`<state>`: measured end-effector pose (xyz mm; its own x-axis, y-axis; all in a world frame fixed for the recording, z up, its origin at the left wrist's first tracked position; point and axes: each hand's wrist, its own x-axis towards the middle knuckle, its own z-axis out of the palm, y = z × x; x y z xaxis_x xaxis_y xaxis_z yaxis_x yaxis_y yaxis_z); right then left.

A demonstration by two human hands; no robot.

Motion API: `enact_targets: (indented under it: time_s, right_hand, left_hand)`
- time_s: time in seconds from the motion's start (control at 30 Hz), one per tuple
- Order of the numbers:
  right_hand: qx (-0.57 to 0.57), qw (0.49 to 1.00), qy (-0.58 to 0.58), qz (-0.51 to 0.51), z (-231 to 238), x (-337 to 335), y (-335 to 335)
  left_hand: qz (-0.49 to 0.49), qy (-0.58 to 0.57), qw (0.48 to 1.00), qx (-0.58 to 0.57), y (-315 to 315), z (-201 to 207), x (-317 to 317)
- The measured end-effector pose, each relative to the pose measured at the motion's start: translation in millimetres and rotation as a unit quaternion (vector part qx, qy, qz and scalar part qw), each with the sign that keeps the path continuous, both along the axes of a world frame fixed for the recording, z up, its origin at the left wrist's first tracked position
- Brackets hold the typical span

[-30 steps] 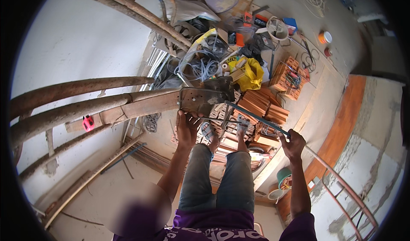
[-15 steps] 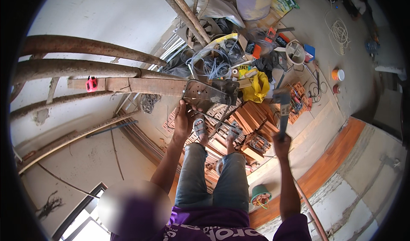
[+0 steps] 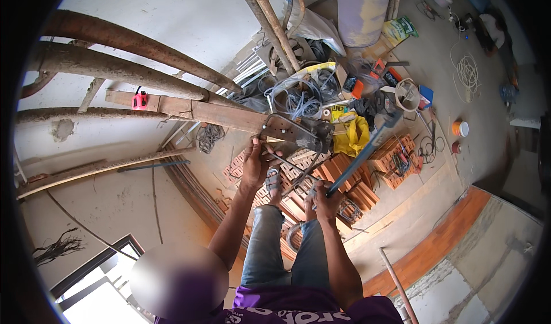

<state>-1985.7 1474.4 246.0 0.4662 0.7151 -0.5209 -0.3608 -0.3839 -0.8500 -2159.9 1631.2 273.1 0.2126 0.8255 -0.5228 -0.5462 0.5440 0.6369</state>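
A thin dark metal rod (image 3: 290, 164), bent into a roughly rectangular loop, lies over the end of a wooden plank (image 3: 229, 117) with bolt-like pegs in it. My left hand (image 3: 255, 166) is closed on the rod beside the plank's near edge, fingertips pinching it. In my closed right hand (image 3: 327, 202) is a long blue-grey metal bar (image 3: 359, 160), slanting away to the far right, its wider head at the far end. The loop's lower corner is close to my right hand; whether they touch I cannot tell. A pink-red tape measure (image 3: 139, 100) sits on the plank's left part.
Rusty pipes (image 3: 132, 71) run along the left wall. Below the plank are stacked reddish-brown bricks (image 3: 396, 157) and strips. Behind lie coiled clear hose (image 3: 295, 97), a yellow bag (image 3: 356, 134) and a white bucket (image 3: 407, 94). A metal pole (image 3: 399, 284) stands at the lower right.
My right hand has moved left and inward with the bar, from out at the right to near the rod's lower corner. My left hand stays on the rod. The view has shifted slightly.
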Motion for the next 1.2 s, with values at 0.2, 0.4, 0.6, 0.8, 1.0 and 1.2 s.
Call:
enact_targets:
  time_s: [0.2, 0.4, 0.6, 0.8, 1.0, 1.2]
  right_hand:
    - [0.040, 0.995, 0.087, -0.037, 39, 5, 9]
    - [0.083, 0.990, 0.113, -0.033, 55, 12, 14]
    - [0.099, 0.991, 0.085, -0.028, 66, 24, 16]
    - [0.099, 0.989, 0.101, 0.038, 91, 66, 47]
    - [0.005, 0.990, 0.006, 0.139, 83, 105, 102]
    - [0.013, 0.963, -0.104, 0.247, 54, 126, 138]
  left_hand:
    - [0.010, -0.045, 0.999, 0.017, -6, 21, 0]
    - [0.007, -0.081, 0.996, 0.018, -7, 38, -2]
    - [-0.035, -0.068, 0.992, 0.103, -11, 75, -11]
    - [-0.167, 0.051, 0.982, 0.069, -11, 99, -57]
    - [-0.125, -0.017, 0.992, -0.008, -65, 52, -44]
    - [-0.163, 0.076, 0.983, -0.029, -95, 26, -16]
